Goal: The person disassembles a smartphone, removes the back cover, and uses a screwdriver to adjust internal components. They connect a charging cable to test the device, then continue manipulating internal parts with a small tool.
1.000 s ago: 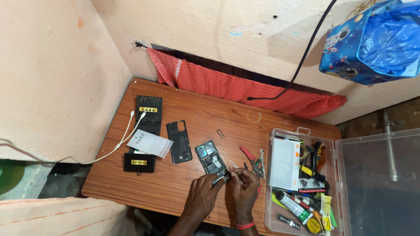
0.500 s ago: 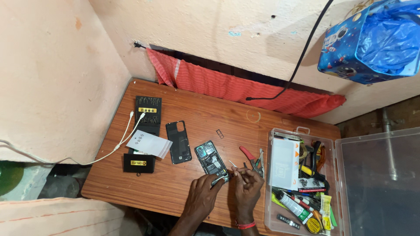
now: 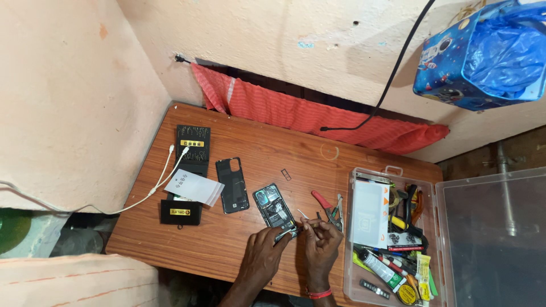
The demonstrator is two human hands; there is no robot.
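Little has changed: the left hand [image 3: 263, 254] still steadies the opened phone [image 3: 275, 207]; the right hand [image 3: 321, 245] keeps pinching a thin tool [image 3: 301, 215] at its near end.

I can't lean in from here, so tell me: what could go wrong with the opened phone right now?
The opened phone lies bare, so the thin tool in the right hand could slip and scratch its insides. The left hand pins only its near end, so it may pivot. Any tiny loose parts could get lost on the wooden table.
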